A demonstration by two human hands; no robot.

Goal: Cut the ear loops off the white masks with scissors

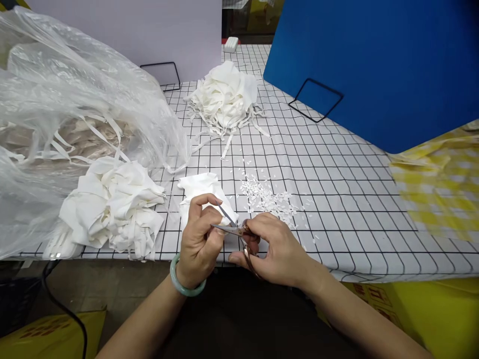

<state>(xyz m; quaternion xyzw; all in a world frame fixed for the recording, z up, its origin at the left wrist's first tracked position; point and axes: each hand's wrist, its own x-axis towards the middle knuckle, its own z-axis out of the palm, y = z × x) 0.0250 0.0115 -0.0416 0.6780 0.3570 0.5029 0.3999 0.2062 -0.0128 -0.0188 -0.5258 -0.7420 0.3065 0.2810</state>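
Note:
My right hand (pixel 273 242) grips a pair of scissors (pixel 239 231) by its copper-coloured handles, thumb and fingers in the loops. The scissors' blades are apart and point left, close to the fingertips of my left hand (pixel 202 237). My left hand, with a green bangle at its wrist, is closed in a pinch at the near edge of a white cloth piece (pixel 204 184). Its fingers partly hide the cloth, which spreads on the table behind them. Many tiny white snippets (pixel 267 199) lie scattered just beyond my right hand.
A crumpled white cloth pile (pixel 116 204) lies at the left, beside a large clear plastic bag (pixel 86 89). Farther back sits another white pile with straps (pixel 226 94). A blue board (pixel 366 65) and a pale board (pixel 130 35) stand behind on the checked table (pixel 352 199).

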